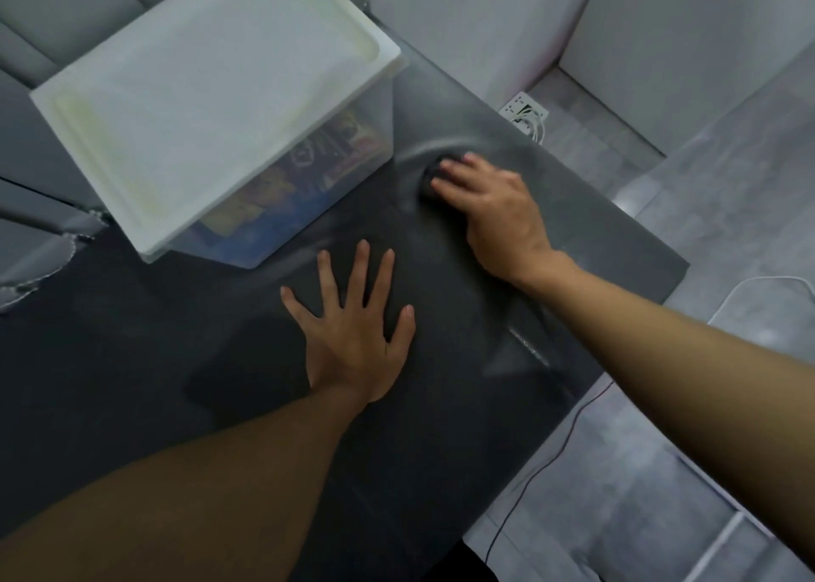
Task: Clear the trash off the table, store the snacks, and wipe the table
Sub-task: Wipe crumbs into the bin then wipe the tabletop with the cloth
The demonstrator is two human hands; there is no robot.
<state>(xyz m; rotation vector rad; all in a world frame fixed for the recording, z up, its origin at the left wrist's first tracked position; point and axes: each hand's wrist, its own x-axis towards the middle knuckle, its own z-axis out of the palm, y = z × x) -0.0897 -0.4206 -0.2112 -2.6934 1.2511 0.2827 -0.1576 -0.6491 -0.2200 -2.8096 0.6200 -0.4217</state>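
**A:** What is the right grip doing?

**B:** The right grip (pixel 494 215) lies palm-down on a small dark cloth (pixel 427 171), a bunched, rounded wad. Its fingers are laid mostly straight across it, pressing it onto the worktop (pixel 176 361). The blur hides the thumb.

**A:** And the left?

**B:** The left grip (pixel 357 339) is wide, fingers spread, flat on the bare surface nearer the person. It holds nothing.

**A:** What is the surface like?

**B:** It is a dark grey slab, matte and smooth, with pale curved streaks around the cloth and a straight edge on the right.

**A:** And the room?

**B:** Beyond that edge is a pale grey tiled floor (pixel 661 471). A white power strip (pixel 525 111) lies on it, and a thin dark cable (pixel 542 462) trails across it. A grey padded chair (pixel 35 237) with stitched seams stands at the left.

**A:** Where are the snacks?

**B:** They are in the bin (pixel 379 140), a box with clear walls and a flat white lid (pixel 211 96) on top. It stands on the far left of the worktop, just left of the cloth. The snacks (pixel 273 202) show through the wall as blue, yellow and red packets, too blurred to read.
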